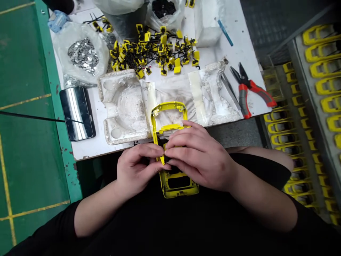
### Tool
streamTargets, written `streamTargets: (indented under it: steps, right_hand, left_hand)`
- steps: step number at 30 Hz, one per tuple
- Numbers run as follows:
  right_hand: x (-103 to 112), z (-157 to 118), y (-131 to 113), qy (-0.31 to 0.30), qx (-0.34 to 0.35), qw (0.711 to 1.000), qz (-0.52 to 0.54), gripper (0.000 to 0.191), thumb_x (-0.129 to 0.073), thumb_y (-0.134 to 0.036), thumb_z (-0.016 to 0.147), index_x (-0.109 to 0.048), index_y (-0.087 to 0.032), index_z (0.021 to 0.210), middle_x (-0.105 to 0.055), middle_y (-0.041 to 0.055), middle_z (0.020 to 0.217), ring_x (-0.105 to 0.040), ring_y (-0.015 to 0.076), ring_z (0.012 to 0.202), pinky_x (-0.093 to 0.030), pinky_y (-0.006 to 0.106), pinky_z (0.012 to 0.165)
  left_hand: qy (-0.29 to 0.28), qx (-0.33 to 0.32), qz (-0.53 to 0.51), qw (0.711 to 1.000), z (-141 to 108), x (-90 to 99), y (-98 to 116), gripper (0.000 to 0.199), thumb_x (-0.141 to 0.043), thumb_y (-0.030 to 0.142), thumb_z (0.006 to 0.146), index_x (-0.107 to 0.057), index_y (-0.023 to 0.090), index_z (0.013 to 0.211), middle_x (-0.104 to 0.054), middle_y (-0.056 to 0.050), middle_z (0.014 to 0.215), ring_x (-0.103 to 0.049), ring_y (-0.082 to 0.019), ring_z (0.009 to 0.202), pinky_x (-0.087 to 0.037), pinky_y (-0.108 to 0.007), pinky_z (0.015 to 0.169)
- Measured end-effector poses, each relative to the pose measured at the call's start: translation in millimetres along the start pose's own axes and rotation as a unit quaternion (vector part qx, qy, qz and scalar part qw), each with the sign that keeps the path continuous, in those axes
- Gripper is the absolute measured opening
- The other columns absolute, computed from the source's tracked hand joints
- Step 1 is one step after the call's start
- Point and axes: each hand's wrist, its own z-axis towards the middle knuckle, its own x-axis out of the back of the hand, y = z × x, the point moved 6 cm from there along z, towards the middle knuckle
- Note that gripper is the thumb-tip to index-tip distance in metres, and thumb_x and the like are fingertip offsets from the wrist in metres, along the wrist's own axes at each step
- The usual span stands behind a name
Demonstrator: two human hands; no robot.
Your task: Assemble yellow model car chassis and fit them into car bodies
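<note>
The left grip was pinched narrow, thumb and fingers on a slim yellow piece at the left rail of a yellow frame; whether that piece was joined to the frame could not be told. The right grip curled over the frame's right rail, its fingertips meeting the left's. The frame lay across the worktop's near edge, its lower end over the person's lap. It looked like light, fairly stiff, smooth plastic, best held by the outer rails, since the thin crossbars might flex under pressure. Just beyond sat two white foam blocks, left and right; beside the right one lay red-handled pliers, and farther back a heap of yellow-and-black parts.
</note>
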Motion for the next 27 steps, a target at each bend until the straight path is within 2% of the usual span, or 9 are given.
streamTargets:
  steps: [3,8,13,20,27]
  right_hand:
    - [0.5,-0.2,-0.9,0.010,0.004,1.000,-0.002,0.010,-0.068,-0.025,0.110,-0.074,-0.027,0.118,-0.083,0.0029,0.123,-0.077,0.0226,0.122,-0.044,0.056,0.131]
    - [-1.5,-2.0,4.2,0.002,-0.016,0.999,0.034,0.006,-0.067,-0.030,0.112,-0.070,-0.026,0.115,-0.080,0.0029,0.124,-0.075,0.0215,0.120,-0.038,0.055,0.134]
    - [0.3,-1.9,6.1,-0.005,-0.032,0.996,0.087,0.004,-0.069,-0.030,0.109,-0.070,-0.027,0.112,-0.078,0.0020,0.124,-0.074,0.0205,0.121,-0.033,0.053,0.136]
    - [-1.1,5.4,6.3,-0.014,-0.082,0.991,0.107,0.009,-0.071,-0.024,0.106,-0.065,-0.024,0.099,-0.078,0.0004,0.113,-0.074,0.0197,0.115,-0.031,0.049,0.136]
    - [-3.6,5.6,4.7,0.000,-0.095,0.988,0.125,0.001,-0.071,-0.020,0.106,-0.071,-0.021,0.105,-0.079,0.0027,0.119,-0.073,0.0200,0.121,-0.028,0.050,0.137]
  left_hand:
    - [-0.004,0.003,-0.006,1.000,-0.4,-0.3,-0.1,0.027,-0.098,0.021,0.088,-0.079,0.022,0.108,-0.088,-0.006,0.106,-0.086,-0.020,0.094,-0.071,-0.031,0.084]
    - [-0.003,-0.005,-0.001,1.000,0.1,-1.1,2.0,0.029,-0.099,0.020,0.087,-0.079,0.022,0.108,-0.088,-0.006,0.105,-0.085,-0.019,0.092,-0.070,-0.027,0.080]
    - [-0.015,-0.009,0.007,1.000,0.1,-1.8,1.4,0.031,-0.099,0.019,0.086,-0.079,0.022,0.109,-0.088,-0.005,0.106,-0.085,-0.017,0.093,-0.071,-0.029,0.088]
    - [-0.029,-0.033,0.030,0.999,0.7,-4.5,2.3,0.025,-0.097,0.025,0.091,-0.078,0.023,0.108,-0.087,-0.003,0.100,-0.084,-0.016,0.088,-0.069,-0.027,0.082]
    - [-0.009,-0.030,0.019,0.999,-2.6,-0.7,-2.0,0.031,-0.099,0.019,0.087,-0.081,0.022,0.112,-0.088,-0.005,0.107,-0.085,-0.017,0.091,-0.069,-0.027,0.084]
